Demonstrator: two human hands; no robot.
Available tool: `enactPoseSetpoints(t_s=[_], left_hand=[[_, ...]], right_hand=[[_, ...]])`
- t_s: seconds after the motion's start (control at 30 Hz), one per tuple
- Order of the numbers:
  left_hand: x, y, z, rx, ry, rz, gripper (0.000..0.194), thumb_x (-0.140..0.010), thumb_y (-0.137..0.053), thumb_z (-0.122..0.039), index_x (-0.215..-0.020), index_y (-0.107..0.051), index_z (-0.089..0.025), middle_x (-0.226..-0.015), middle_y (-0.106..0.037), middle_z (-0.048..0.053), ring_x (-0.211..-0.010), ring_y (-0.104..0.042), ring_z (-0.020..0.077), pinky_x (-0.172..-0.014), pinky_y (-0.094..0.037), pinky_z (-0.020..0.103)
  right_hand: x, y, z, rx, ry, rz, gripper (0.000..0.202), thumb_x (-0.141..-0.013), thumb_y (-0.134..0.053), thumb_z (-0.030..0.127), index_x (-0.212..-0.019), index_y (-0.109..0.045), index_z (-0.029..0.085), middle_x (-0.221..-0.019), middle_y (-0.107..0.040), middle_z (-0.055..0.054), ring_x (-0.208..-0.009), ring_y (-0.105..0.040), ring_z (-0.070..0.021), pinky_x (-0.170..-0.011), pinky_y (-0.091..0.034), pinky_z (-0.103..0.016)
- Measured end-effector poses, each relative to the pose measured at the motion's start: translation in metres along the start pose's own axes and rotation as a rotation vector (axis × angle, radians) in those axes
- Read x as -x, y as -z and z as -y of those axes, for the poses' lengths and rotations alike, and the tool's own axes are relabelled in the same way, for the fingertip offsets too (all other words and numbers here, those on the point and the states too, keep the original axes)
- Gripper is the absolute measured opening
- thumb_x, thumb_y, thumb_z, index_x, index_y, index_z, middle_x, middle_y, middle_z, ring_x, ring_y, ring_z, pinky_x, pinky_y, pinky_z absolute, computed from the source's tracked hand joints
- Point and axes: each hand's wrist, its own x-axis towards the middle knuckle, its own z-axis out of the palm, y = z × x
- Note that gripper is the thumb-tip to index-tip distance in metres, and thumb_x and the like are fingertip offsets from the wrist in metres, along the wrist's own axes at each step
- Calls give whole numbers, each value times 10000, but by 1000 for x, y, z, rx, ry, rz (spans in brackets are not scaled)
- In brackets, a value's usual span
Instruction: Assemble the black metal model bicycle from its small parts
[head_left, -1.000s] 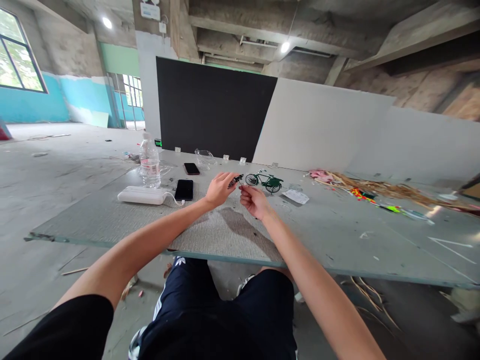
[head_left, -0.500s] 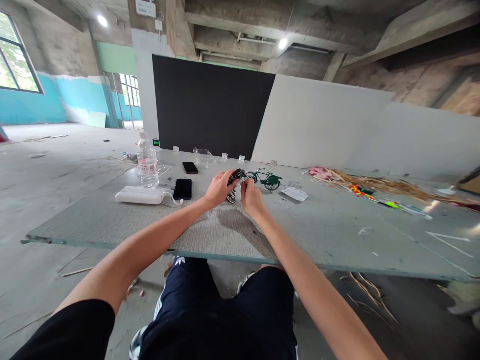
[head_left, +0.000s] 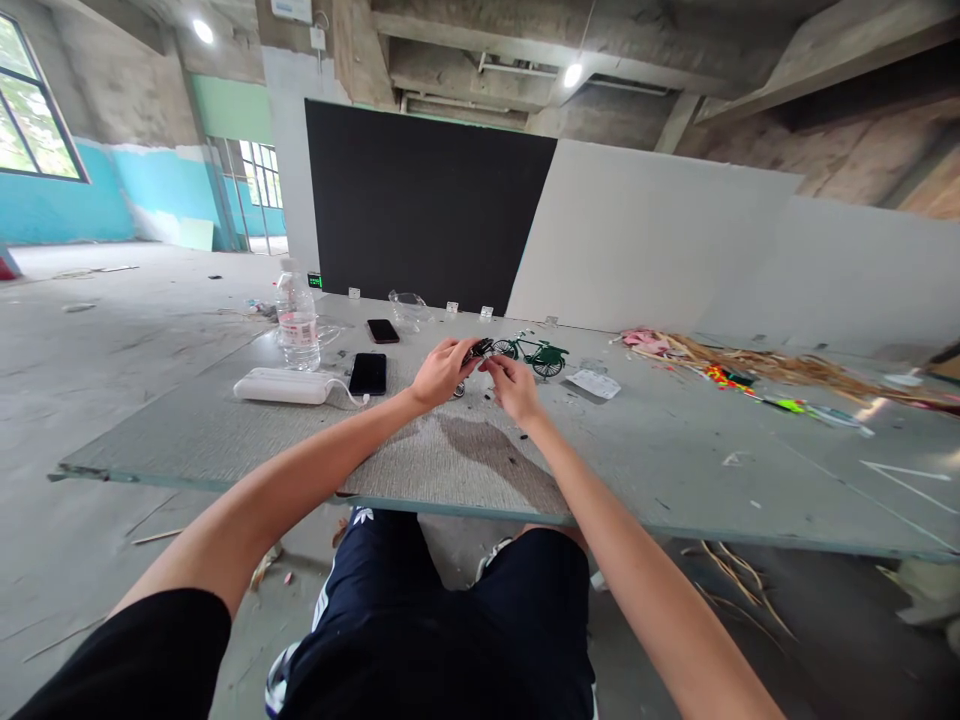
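Observation:
My left hand (head_left: 442, 372) is closed around a small black model part (head_left: 478, 349), above the grey table. A small wheel (head_left: 460, 390) shows just under its fingers. My right hand (head_left: 511, 388) is pinched at the right side of the black part; what its fingertips hold is too small to make out. Behind my right hand stands a green model bicycle (head_left: 546, 358) with a dark wheel at each end. A white paper card (head_left: 594, 384) lies to the right of the bicycle.
On the left are a water bottle (head_left: 298, 325), a white power strip (head_left: 281, 386) with a cable, and two phones (head_left: 368, 374). Clear plastic packaging (head_left: 410, 308) lies at the back. Brown strips (head_left: 795, 370) and colourful bits lie on the right, before upright panels.
My right hand has turned and its fingertips are now closer to the black part. The wheel below my left hand is more hidden. The view has shifted slightly.

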Motion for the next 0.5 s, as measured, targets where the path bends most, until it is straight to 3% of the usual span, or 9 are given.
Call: enactPoseSetpoints(t_s=[0.13,0.27,0.4,0.5], left_hand=[[-1,0,0,29,38,8,305,-999,-542,-316,-1250,-585,-149,-1097,-727,128,-1048,-666,229,-912,-548,393],[-1,3,0,73,148,13,288,-992,-552,-315,-1235,-593,-167,-1111,-722,121,-1014,-677,232,-876,-554,389],[0,9,1,109,166,41,288,-988,-560,-314,-1245,-594,-191,-1130,-720,115,-999,-684,228,-872,-556,390],[0,10,3,116,152,45,292,-988,-560,-323,-1246,-604,-195,-1120,-722,114,-1005,-685,226,-879,-554,389]], right_hand=[[0,0,-2,-50,-30,30,522,-921,-410,697,-891,-670,245,-497,-410,30,-470,-440,-184,-512,-351,-312],[-6,10,-6,126,75,67,522,-962,-375,653,-862,-660,227,-545,-465,8,-527,-472,-188,-563,-345,-310],[-9,34,-13,326,72,34,505,-1000,-317,617,-802,-568,226,-654,-568,-40,-622,-531,-212,-614,-362,-321],[5,59,-17,371,-47,175,410,-961,-448,607,-807,-529,235,-668,-599,-34,-599,-528,-204,-589,-371,-317]])
